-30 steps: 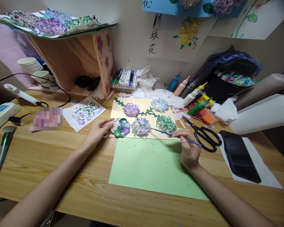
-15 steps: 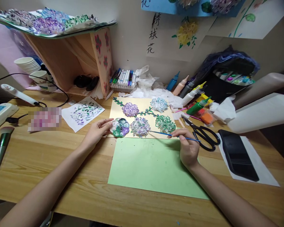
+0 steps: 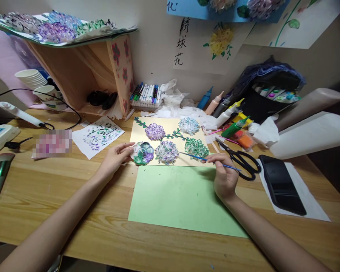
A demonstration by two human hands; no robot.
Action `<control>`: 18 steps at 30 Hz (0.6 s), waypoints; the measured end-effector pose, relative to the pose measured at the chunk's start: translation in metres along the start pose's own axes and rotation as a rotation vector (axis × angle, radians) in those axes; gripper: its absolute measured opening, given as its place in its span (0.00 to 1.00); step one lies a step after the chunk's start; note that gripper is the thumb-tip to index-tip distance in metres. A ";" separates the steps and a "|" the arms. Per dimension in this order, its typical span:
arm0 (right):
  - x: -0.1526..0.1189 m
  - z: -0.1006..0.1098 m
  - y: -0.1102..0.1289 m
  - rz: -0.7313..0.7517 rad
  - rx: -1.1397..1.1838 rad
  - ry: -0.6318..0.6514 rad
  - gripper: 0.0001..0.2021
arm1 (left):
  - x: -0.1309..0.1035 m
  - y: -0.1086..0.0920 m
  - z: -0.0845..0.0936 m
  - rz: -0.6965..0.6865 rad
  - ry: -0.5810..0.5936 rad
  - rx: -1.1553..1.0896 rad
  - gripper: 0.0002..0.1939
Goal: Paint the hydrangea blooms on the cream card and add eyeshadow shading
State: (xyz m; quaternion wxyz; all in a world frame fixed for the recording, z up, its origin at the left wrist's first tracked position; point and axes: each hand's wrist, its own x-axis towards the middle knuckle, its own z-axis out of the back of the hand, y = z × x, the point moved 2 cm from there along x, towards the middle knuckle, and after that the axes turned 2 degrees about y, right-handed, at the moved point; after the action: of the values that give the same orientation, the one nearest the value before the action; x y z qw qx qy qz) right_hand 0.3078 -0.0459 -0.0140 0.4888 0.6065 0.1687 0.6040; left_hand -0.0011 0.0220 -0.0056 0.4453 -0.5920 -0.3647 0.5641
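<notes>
Looks pretty far along: all four blooms (image 3: 155, 132) on the card (image 3: 171, 123) have colour. Left hand (image 3: 115, 158) pinches the palette (image 3: 143, 153) rim; right hand (image 3: 226, 176) pinches the brush (image 3: 195, 156), tip just beside the mixed bloom (image 3: 167, 152) between both hands. That one's patchy white, so maybe some dabbing left, can't be sure.

Left hand (image 3: 117, 158) curves its fingers; right hand (image 3: 226, 175) pinches (bare forearms (image 3: 73, 206) converge).
</notes>
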 end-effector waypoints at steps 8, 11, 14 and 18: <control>-0.015 -0.032 0.029 0.200 -0.111 0.408 0.12 | -0.003 -0.002 -0.002 0.014 -0.018 -0.066 0.24; -0.017 -0.051 0.036 0.207 -0.131 0.512 0.14 | -0.003 -0.001 -0.002 0.001 -0.007 -0.079 0.26; -0.017 -0.064 0.038 0.195 -0.143 0.545 0.14 | -0.004 -0.001 -0.001 -0.021 -0.003 -0.080 0.27; -0.017 -0.067 0.038 0.220 -0.136 0.539 0.14 | -0.005 -0.003 -0.001 -0.013 0.003 -0.084 0.28</control>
State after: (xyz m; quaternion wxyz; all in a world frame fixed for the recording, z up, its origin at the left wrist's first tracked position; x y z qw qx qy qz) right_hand 0.2290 -0.0512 -0.0076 0.3973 0.4049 0.1848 0.8025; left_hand 0.0001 0.0181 -0.0007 0.4240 -0.6087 -0.3912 0.5447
